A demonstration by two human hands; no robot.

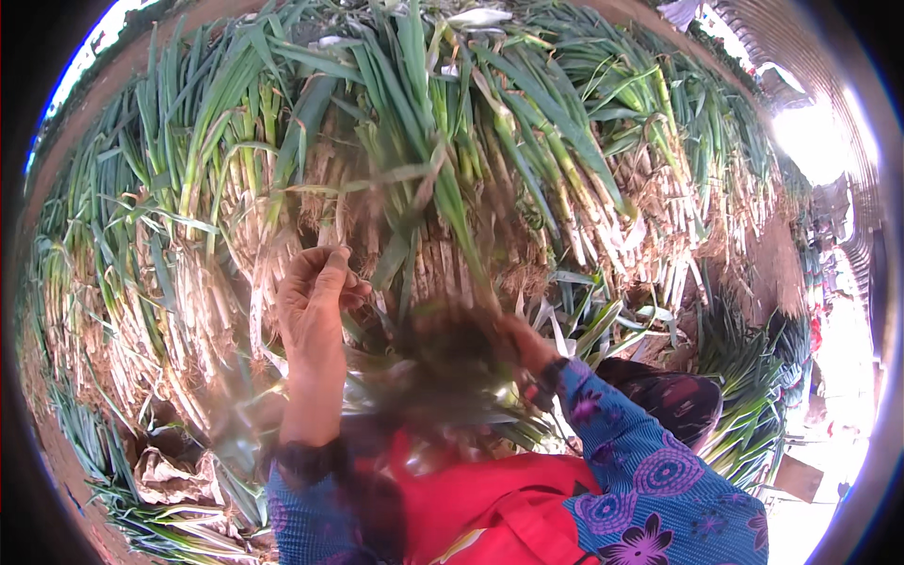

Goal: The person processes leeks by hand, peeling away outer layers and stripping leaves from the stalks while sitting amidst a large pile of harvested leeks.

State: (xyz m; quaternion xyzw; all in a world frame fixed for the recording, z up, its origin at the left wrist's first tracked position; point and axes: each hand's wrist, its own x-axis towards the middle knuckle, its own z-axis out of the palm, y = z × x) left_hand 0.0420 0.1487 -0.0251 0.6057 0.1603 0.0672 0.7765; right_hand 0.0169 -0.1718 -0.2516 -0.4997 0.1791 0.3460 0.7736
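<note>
My left hand [318, 297] is raised in the middle with thumb and fingertips pinched near a pale leek stalk [336, 221]; whether anything is between them I cannot make out. My right hand [516, 344] is curled lower and to the right, at the lower end of a long green leek [457, 235], its fingers partly hidden by a dark blur. Piled leeks [198, 169], with green tops, white shanks and rooty ends, surround both hands. The blurred patch in the centre hides part of what lies between my hands.
More leeks [739, 395] lie at the lower right, beside my dark-clothed knee [678, 405]. A crumpled tan sack [174, 476] rests at the lower left. A corrugated sheet [833, 66] rises at the upper right, and a brown board [796, 476] is at the right edge.
</note>
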